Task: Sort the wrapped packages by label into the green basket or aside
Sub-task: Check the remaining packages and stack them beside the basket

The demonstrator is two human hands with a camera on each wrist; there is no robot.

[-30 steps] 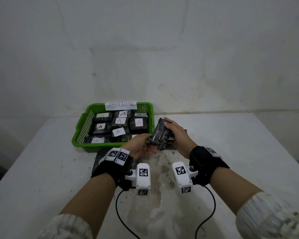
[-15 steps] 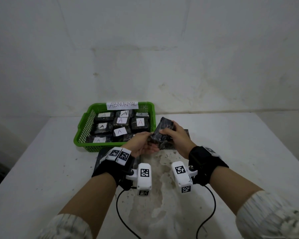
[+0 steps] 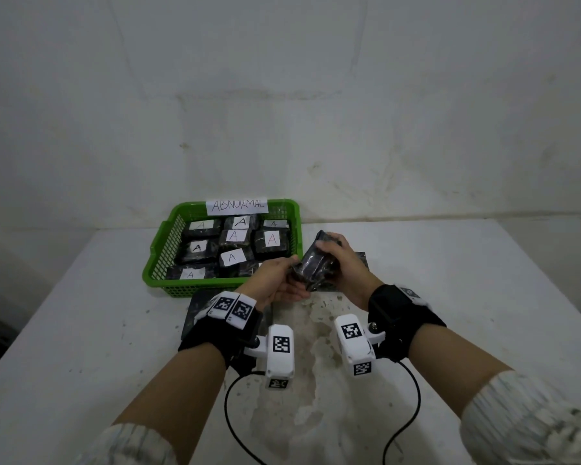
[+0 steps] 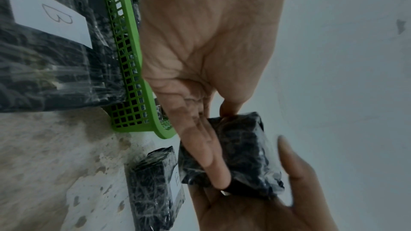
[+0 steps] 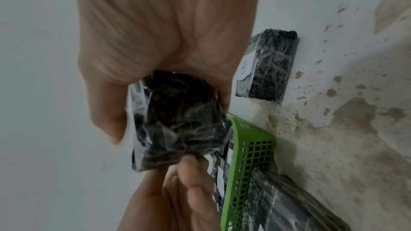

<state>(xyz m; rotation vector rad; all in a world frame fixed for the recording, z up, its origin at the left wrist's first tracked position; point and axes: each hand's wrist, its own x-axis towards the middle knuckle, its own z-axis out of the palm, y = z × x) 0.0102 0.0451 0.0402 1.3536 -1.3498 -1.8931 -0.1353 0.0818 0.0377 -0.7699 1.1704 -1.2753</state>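
Both hands hold one dark plastic-wrapped package (image 3: pixel 312 268) just right of the green basket (image 3: pixel 155 263), a little above the table. My left hand (image 3: pixel 279 280) pinches its near left corner; its thumb lies across the package (image 4: pixel 242 157). My right hand (image 3: pixel 342 260) grips it from the far right side, fingers curled over the top of the package (image 5: pixel 175 122). Its label is not visible. The basket bears an "ABNORMAL" sign (image 3: pixel 237 205) and holds several packages labelled A.
A package labelled B (image 5: pixel 266 66) lies on the table under my right hand. A larger wrapped package marked B (image 4: pixel 51 46) lies in front of the basket. The white table (image 3: pixel 467 280) is stained in the middle; cables hang from both wrists.
The two hands have turned and tilted the package slightly between them, staying beside the basket's right corner. The grip of both hands is unchanged.
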